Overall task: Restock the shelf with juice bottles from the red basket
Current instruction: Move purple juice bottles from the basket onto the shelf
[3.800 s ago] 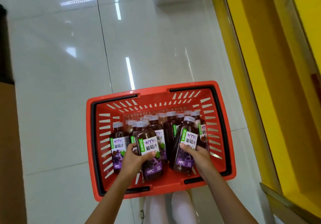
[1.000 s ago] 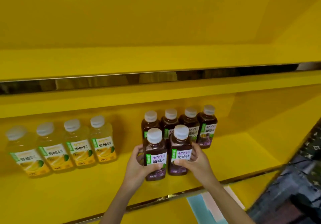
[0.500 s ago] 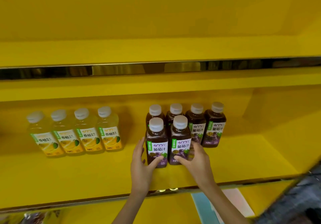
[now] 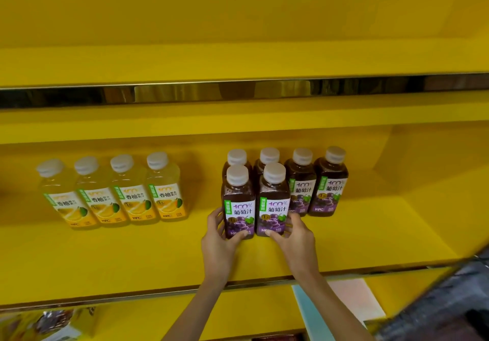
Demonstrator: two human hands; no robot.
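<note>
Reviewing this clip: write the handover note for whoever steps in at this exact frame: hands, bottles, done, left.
Left hand: its grip holds the base of the left front dark purple plastic juice bottle, upright on the yellow shelf.
Right hand: its grip holds the right front dark purple plastic juice bottle beside it.
Done: both front bottles appear set down before the back row of four purple bottles.
Left: release, then fetch more; the red basket is out of view, stock unknown.
Apart to the left stand four pale yellow juice bottles.
</note>
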